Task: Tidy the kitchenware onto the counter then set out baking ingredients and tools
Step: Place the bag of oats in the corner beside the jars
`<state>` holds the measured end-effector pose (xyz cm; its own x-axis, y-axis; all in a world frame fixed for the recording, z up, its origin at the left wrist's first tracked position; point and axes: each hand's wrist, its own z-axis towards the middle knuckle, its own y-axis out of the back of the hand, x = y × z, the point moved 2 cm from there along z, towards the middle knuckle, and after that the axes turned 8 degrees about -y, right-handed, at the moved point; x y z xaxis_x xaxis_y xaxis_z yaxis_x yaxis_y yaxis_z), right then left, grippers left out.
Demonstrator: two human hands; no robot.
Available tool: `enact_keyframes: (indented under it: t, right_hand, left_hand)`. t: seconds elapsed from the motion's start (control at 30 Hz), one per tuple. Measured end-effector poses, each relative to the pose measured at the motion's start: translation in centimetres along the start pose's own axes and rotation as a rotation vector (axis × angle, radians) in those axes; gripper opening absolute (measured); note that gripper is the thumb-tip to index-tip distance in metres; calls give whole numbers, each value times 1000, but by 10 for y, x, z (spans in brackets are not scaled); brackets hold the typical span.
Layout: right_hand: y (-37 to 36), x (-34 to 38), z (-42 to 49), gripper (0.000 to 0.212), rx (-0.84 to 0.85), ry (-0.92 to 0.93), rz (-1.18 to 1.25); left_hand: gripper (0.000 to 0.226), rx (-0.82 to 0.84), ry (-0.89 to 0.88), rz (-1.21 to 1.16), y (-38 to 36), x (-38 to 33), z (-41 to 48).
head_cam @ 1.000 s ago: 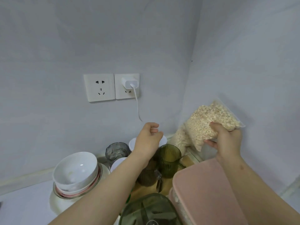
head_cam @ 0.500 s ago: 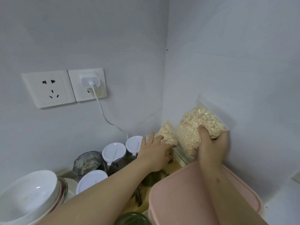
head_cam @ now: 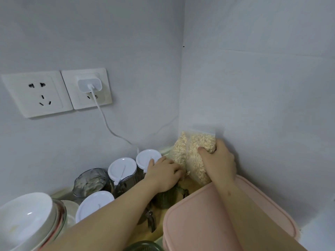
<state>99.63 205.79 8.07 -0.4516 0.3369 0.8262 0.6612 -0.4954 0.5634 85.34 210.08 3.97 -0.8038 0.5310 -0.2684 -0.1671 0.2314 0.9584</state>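
right hand [head_cam: 217,160] is wrapped round a clear zip bag of oat flakes [head_cam: 196,161], thumb across the front and fingers behind. it holds the bag upright in the wall corner, just right of the frame's centre. left hand [head_cam: 163,173] lies palm down just left of it, with its fingertips at the foot of a second bag of flakes [head_cam: 178,151] that stands touching the first. whether those fingers pinch it or only touch it i cannot tell.

i judge the bag light but slack. the film is thin and slick and the loose flakes will shift and slump. a hold round the full middle looks safer than the empty top strip, which could slide out or pull the seal open. a hard squeeze would crush the flakes.

two white-lidded jars [head_cam: 122,168] stand left of centre, their contents hidden. a smoky tumbler [head_cam: 90,182] beside them holds something pale that i cannot identify. a white bowl [head_cam: 25,220] sits nested in a glass one at lower left. the pink lidded box [head_cam: 199,223] at lower right is closed, under my right forearm. a green glass [head_cam: 165,198] is half hidden below the left hand.
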Motion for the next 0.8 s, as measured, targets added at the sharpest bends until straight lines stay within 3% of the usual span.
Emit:
enact_keyframes:
  t: [0.23,0.4,0.5,0.67,0.8]
  right_hand:
    - [-11,0,4,32,137,16,-308]
    - [-14,2,18,21,220,-48,8]
    - [-17,-1,18,22,210,-58,61]
    - [-14,0,19,46,268,-77,-218]
    - [-18,-1,21,24,269,13,-374]
  left_hand:
    - [41,-30,-21,31,-6,3,-2]
    - [43,-32,-21,45,-7,2,-3]
    - [43,-39,-15,59,-7,1,-4]
    - [43,-26,3,54,-8,0,-4]
    - [42,-34,-5,56,-9,0,-4]
